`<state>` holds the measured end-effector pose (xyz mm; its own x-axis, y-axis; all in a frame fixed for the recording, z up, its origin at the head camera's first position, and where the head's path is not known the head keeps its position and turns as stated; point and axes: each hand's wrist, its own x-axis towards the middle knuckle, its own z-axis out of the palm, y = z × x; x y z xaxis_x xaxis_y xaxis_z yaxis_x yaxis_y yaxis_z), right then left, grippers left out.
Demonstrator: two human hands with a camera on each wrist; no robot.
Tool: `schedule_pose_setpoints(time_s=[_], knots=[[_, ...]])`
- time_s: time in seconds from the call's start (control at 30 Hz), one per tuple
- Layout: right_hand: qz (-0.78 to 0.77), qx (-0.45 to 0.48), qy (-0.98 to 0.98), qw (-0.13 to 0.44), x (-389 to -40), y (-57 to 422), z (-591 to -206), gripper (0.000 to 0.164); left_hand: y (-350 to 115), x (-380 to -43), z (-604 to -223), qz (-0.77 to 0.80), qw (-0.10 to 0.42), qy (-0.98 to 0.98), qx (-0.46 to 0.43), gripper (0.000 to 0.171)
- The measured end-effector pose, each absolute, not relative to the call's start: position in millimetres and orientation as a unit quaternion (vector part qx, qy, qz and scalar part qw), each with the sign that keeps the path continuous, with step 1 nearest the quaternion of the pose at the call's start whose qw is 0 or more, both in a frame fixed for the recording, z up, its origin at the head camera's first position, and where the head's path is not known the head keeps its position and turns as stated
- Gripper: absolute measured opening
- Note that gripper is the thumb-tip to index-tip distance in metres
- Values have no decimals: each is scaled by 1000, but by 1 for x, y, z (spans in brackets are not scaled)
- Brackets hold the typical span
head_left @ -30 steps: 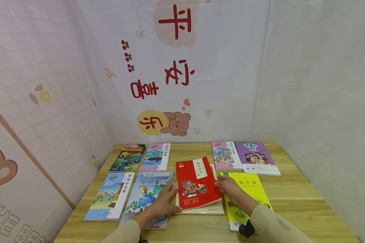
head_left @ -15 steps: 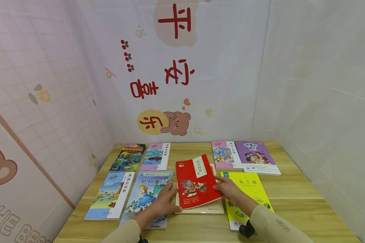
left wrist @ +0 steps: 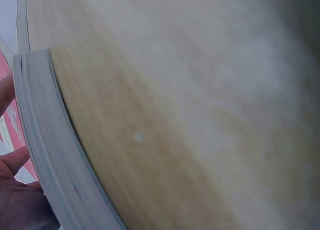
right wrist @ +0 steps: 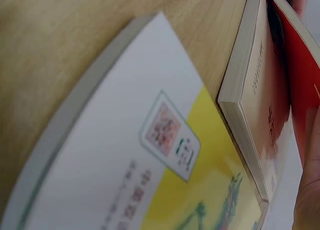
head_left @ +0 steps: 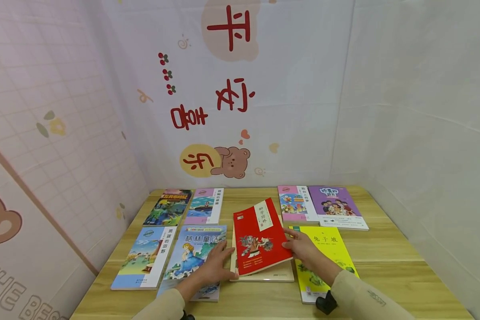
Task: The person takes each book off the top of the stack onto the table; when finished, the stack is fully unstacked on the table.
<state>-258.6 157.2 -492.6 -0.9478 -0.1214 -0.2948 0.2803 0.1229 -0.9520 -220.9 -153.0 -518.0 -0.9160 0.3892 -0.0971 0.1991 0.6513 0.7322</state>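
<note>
A red book [head_left: 260,240] lies tilted over a cream book [head_left: 270,277], its right side raised. Along that right edge my right hand [head_left: 306,249] pinches it, thumb on the cover. In the right wrist view, a wedge of space separates the red book [right wrist: 302,84] from the cream book [right wrist: 262,94] beneath. My left hand [head_left: 216,265] rests at the left side of the cream book, fingers spread and thumb by its near corner. Part of a blue fairy-tale book [head_left: 188,262] is covered by that hand. The left wrist view catches only some fingers [left wrist: 15,160] beside a thick page block.
A yellow book [head_left: 340,249] lies under my right forearm. Further left is a book with a countryside cover [head_left: 142,258]. At the back are a dark green comic-like book [head_left: 168,208], two pink-and-white books [head_left: 204,206] [head_left: 298,204] and a purple book [head_left: 338,206]. Printed cloth walls enclose the wooden table [head_left: 392,266].
The red book has shifted slightly away from me, its far edge now higher in the head view. My right hand has moved with it, while my left hand stays nearly still.
</note>
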Motion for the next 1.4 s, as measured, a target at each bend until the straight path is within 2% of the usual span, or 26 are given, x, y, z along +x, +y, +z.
schedule_pose_setpoints(time_s=[0.8, 1.17, 1.4], knots=[[-685, 62, 713, 136, -247, 193, -479, 59, -154, -222, -519, 370, 117, 904, 180, 82], [-712, 29, 688, 140, -240, 226, -476, 62, -153, -220, -520, 371, 114, 904, 179, 83], [-702, 41, 699, 131, -236, 249, -479, 62, -154, -220, -520, 379, 118, 900, 178, 83]])
